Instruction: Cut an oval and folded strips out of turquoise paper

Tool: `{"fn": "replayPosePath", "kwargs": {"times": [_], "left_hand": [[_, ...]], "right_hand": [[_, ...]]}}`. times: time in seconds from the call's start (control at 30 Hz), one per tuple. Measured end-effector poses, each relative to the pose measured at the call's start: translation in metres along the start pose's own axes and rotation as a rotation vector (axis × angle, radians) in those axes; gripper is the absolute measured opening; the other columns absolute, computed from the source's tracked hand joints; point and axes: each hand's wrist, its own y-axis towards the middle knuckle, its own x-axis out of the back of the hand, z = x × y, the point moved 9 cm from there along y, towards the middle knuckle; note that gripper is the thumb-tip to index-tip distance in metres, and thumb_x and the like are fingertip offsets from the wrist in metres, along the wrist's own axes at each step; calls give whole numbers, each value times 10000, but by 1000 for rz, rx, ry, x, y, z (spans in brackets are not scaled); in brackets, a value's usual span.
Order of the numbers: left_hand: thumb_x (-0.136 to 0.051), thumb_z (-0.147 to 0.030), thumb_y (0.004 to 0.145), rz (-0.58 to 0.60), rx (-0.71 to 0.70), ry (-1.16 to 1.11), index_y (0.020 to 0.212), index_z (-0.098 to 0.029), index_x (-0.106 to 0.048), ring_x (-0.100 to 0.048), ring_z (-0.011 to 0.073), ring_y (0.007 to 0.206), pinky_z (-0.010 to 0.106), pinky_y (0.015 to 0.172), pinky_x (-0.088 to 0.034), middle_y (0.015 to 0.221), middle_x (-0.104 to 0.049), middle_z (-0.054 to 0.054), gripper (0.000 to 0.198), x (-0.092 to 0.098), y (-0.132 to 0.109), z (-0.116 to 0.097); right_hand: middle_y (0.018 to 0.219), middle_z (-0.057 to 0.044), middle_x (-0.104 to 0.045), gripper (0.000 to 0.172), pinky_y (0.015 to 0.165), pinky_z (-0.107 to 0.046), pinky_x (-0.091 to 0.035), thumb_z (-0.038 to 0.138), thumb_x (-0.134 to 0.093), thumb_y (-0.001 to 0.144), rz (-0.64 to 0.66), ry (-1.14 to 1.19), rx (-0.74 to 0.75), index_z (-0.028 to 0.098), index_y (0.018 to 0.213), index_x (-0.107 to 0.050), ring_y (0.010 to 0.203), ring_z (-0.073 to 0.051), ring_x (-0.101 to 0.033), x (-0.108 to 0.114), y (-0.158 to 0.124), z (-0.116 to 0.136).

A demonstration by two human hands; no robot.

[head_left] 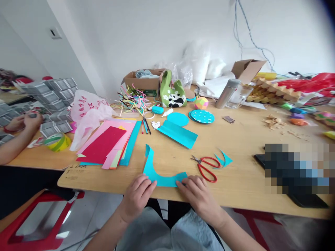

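A blue paper offcut (163, 180) with a curved inner edge lies at the table's front edge, its left arm curling upward. My left hand (140, 191) pinches its lower left corner between thumb and fingers. At its right end, my right hand (196, 191) holds the paper the same way. Red-handled scissors (208, 166) lie partly open to the right, beside small blue scraps (224, 159). Beyond the offcut are a folded blue sheet (179, 134), a plain blue circle (177, 119) and white-patterned blue discs (202, 116).
Stacked coloured paper (104, 144), pens (146, 126) and a plastic bag (87, 111) are on the left. Behind stand a panda bag (171, 94) and a steel bottle (228, 93). Another person's hands (32, 120) are at far left; dark, pixelated items lie at right.
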Motion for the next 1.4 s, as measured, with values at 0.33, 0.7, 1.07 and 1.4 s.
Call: {"fn": "replayPosePath", "kwargs": {"times": [0.33, 0.7, 1.07, 1.4], "left_hand": [[-530, -118, 913, 212, 280, -332, 937, -176, -649, -557, 172, 831, 313, 735, -514, 863, -617, 55, 135, -17, -23, 23], [-641, -251, 831, 279, 691, -371, 691, -222, -681, -512, 214, 868, 366, 769, -471, 804, -557, 35, 149, -28, -33, 63], [-615, -356, 832, 261, 743, -296, 593, -208, -643, -525, 233, 833, 407, 756, -483, 770, -580, 52, 283, -32, -34, 80], [-670, -324, 800, 320, 741, -240, 572, -204, -634, -527, 233, 856, 399, 796, -464, 776, -576, 40, 260, -37, -34, 87]], "right_hand": [[927, -98, -630, 254, 783, -384, -456, 156, -411, 970, 145, 222, -164, 156, 1086, -637, 880, -220, -529, -15, -16, -15], [844, -59, -580, 224, 763, -385, -460, 320, -512, 941, 207, 381, -598, 218, 795, -648, 840, -218, -531, -27, -19, -52], [764, -69, -557, 346, 709, -375, -448, 374, -465, 954, 138, 162, -636, 199, 669, -555, 766, -227, -509, -32, -26, -67], [824, -71, -586, 302, 719, -365, -465, 423, -430, 964, -60, 365, -758, 196, 894, -616, 808, -224, -552, -18, -26, -72]]}}
